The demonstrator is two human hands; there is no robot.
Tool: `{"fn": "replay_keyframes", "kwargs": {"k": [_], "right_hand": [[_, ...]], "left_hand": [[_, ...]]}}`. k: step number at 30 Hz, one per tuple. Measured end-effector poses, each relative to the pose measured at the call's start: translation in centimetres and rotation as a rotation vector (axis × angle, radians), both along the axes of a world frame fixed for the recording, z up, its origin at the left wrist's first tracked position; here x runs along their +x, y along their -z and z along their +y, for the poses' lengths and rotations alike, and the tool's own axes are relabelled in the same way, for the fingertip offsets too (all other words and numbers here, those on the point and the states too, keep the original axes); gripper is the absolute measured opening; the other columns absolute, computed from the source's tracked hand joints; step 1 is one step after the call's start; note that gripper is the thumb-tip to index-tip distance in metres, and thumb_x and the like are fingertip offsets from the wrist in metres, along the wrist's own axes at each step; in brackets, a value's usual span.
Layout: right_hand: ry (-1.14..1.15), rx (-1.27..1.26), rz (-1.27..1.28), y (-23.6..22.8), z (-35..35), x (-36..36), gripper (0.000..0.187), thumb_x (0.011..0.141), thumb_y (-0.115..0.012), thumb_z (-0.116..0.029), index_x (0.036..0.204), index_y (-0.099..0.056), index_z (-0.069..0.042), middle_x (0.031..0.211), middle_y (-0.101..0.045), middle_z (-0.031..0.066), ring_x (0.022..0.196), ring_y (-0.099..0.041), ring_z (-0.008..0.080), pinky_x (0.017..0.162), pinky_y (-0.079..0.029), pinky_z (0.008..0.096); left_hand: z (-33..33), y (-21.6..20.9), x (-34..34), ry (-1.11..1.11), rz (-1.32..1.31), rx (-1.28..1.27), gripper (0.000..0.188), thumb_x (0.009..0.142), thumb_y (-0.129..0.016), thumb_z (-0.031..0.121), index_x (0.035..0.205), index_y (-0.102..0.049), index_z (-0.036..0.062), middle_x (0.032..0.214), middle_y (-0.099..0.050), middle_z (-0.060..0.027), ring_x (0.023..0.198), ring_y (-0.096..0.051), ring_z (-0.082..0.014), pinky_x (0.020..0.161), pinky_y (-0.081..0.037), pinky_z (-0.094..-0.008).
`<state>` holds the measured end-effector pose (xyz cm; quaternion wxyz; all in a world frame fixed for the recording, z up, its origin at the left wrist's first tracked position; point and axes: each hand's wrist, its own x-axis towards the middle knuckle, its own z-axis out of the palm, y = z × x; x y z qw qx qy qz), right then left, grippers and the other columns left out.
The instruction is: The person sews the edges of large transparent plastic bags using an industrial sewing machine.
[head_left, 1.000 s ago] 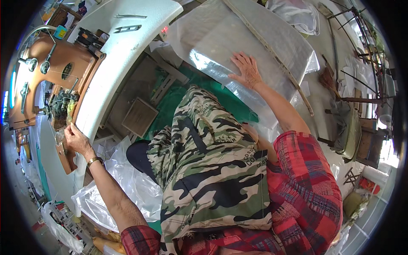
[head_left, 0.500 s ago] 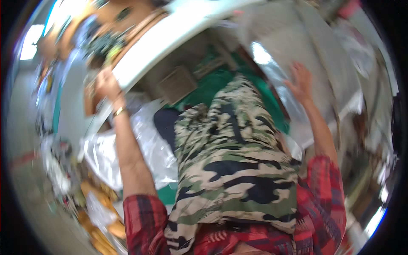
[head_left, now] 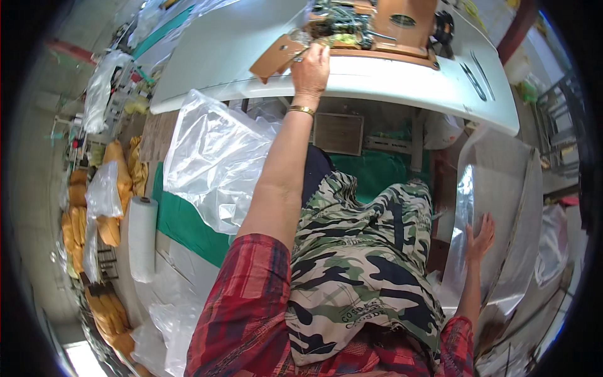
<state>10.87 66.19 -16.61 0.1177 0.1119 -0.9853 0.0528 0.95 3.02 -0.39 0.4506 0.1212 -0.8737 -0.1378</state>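
Note:
My left hand (head_left: 310, 72) reaches up to the table's front edge, beside the needle end of a brown sewing machine (head_left: 402, 28). Its thumb and fingers are drawn together there; what they hold, if anything, is too small to make out. A tilted brown plate (head_left: 276, 56) lies just left of these fingers. My right hand (head_left: 480, 237) is low on the right, fingers apart and nothing in them. It is over or against a large sheet of clear plastic (head_left: 502, 188); I cannot tell whether it touches.
The white table (head_left: 207, 69) carries the machine and dark scissors or snips (head_left: 473, 81) at its right. Clear plastic bags (head_left: 213, 157) hang below its left front. Green cloth (head_left: 367, 173) lies beneath. A white roll (head_left: 143, 239) and yellow-brown pieces (head_left: 108, 314) stand left.
The view has swung left, and the blur has cleared. My left hand stays by the machine with its fingers together. My right hand, open in both, now appears lower beside the plastic.

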Motion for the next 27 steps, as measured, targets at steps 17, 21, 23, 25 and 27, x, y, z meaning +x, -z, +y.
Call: {"fn": "replay_keyframes", "kwargs": {"k": [17,21,23,25,27], "right_hand": [[0.064,0.02,-0.079,1.1,0.7,-0.8,0.076,0.083,-0.065,-0.048,0.145,-0.041,-0.011,0.151,-0.038,0.0099,0.142,-0.029,0.028,0.113,-0.02,0.049],[0.111,0.018,-0.112,0.3,0.0,-0.2,0.077,0.083,-0.065,-0.048,0.145,-0.04,-0.012,0.152,-0.036,0.0096,0.143,-0.028,0.0279,0.114,-0.018,0.0491],[0.137,0.002,-0.163,0.0,0.0,-0.1,0.076,0.082,-0.065,-0.048,0.145,-0.04,-0.012,0.153,-0.035,0.0093,0.143,-0.026,0.028,0.115,-0.016,0.0495],[0.143,-0.006,-0.156,-0.2,-0.2,-0.1,0.076,0.082,-0.065,-0.048,0.145,-0.04,-0.012,0.153,-0.035,0.0095,0.144,-0.026,0.0279,0.116,-0.016,0.0496],[0.149,-0.016,-0.15,-0.3,-0.3,-0.1,0.076,0.082,-0.065,-0.048,0.145,-0.04,-0.012,0.153,-0.034,0.0096,0.144,-0.025,0.0279,0.116,-0.015,0.0497]], "left_hand": [[-0.3,-0.2,0.0,-0.014,0.08,-0.063,0.019,0.092,-0.06,0.026,0.083,-0.062,0.0094,0.074,-0.067,-0.0135,0.07,-0.066,-0.0342,0.062,-0.052,-0.0439],[-0.2,0.0,0.3,0.006,0.084,-0.061,0.018,0.092,-0.06,0.025,0.083,-0.062,0.0093,0.074,-0.067,-0.0132,0.07,-0.066,-0.034,0.063,-0.051,-0.0434],[0.3,-0.4,0.1,0.016,0.09,-0.053,0.018,0.091,-0.061,0.024,0.081,-0.061,0.0091,0.072,-0.066,-0.0129,0.07,-0.065,-0.0331,0.064,-0.051,-0.0434],[0.6,-0.7,0.1,0.026,0.094,-0.048,0.019,0.09,-0.061,0.023,0.078,-0.061,0.0089,0.071,-0.065,-0.0127,0.07,-0.064,-0.0322,0.065,-0.05,-0.0433],[0.4,-0.7,0.2,0.034,0.11,-0.039,0.018,0.09,-0.062,0.023,0.078,-0.06,0.0094,0.069,-0.064,-0.0119,0.07,-0.065,-0.0321,0.064,-0.05,-0.0425]]}}
